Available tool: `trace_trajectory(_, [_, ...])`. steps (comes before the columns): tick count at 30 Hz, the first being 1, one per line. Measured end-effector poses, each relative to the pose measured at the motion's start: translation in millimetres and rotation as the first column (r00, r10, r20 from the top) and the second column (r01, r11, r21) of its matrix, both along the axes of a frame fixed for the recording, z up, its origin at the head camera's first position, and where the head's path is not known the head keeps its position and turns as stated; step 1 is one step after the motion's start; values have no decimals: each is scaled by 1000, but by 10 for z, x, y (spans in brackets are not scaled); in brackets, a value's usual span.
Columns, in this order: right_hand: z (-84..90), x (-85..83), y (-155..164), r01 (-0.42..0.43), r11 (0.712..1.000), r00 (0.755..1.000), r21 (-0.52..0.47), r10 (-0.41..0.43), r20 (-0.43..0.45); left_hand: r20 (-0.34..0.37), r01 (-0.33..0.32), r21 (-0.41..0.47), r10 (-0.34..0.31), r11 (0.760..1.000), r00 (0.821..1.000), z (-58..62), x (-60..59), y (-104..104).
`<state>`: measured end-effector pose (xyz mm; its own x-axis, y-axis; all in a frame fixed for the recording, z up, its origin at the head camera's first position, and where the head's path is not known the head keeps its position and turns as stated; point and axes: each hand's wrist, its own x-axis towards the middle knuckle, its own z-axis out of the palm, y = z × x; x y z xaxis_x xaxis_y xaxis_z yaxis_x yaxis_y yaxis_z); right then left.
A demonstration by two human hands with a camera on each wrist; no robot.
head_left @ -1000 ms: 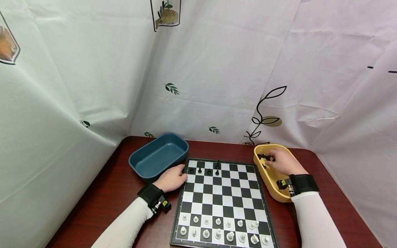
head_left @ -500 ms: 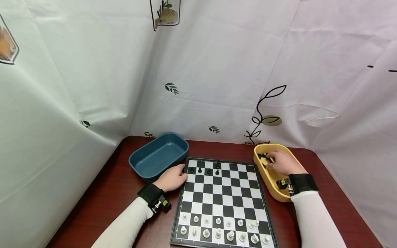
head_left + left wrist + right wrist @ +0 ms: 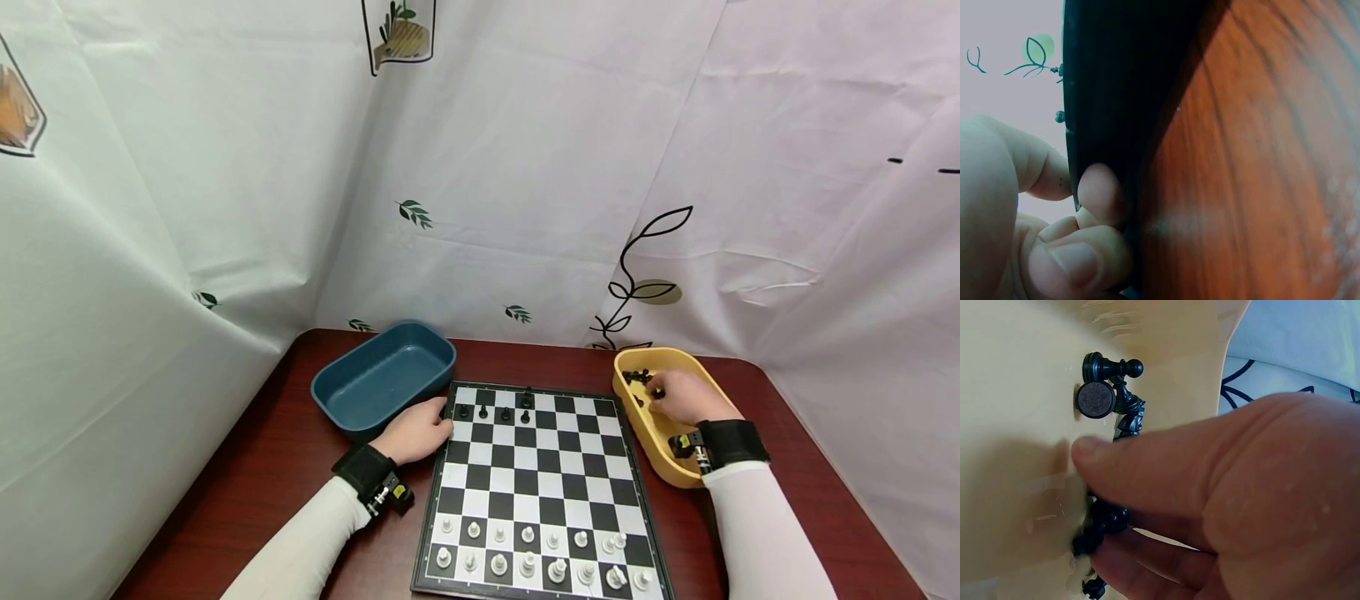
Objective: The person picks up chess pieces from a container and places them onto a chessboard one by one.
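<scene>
My left hand (image 3: 415,432) grips the left edge of a chessboard (image 3: 549,485), thumb and fingertips at its dark rim (image 3: 1110,81) in the left wrist view. On the right, my right hand (image 3: 688,396) reaches into a yellow bin (image 3: 678,477). Its thumb (image 3: 1141,465) and fingers are around a black chess piece (image 3: 1110,517), partly covered by them. More black pieces lie in the bin, among them a pawn (image 3: 1110,366) on its side and a knight (image 3: 1130,419). At the board's far left stand several black pieces, including a pawn (image 3: 525,417).
White chess pieces (image 3: 557,572) fill two rows at the board's near side. A blue bin (image 3: 384,373) sits at the back left, close behind my left hand. The reddish-brown table (image 3: 247,483) meets a white patterned cloth (image 3: 525,167) behind and at both sides.
My right hand shifts slightly within the yellow bin, drawing a black piece a little away from the others. The left hand, the board and the pieces on it have not moved.
</scene>
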<state>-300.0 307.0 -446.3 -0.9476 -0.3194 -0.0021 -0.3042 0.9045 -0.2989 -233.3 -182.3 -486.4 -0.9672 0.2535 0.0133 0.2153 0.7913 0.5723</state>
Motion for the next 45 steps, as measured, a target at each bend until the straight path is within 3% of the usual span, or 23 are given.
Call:
trace_trajectory(21, [16, -14, -27, -18, 1000, 1000, 4, 18, 16, -3, -2, -4, 2, 1000, 1000, 40, 36, 2])
trace_trajectory(26, [36, -3, -20, -45, 999, 999, 23, 46, -26, -2, -5, 3, 5, 1000, 1000, 42, 44, 0])
trace_trajectory(35, [46, 8, -45, 1, 1000, 999, -12, -2, -34, -6, 4, 15, -4, 1000, 1000, 0, 16, -13])
trace_trajectory(39, [41, 15, -27, -24, 999, 997, -22, 23, -72, -9, 3, 20, -3, 1000, 1000, -17, 10, -8])
trace_trajectory(45, [40, 5, -16, -23, 1000, 993, -1, 23, -113, -11, 11, 17, -10, 1000, 1000, 22, 16, 4])
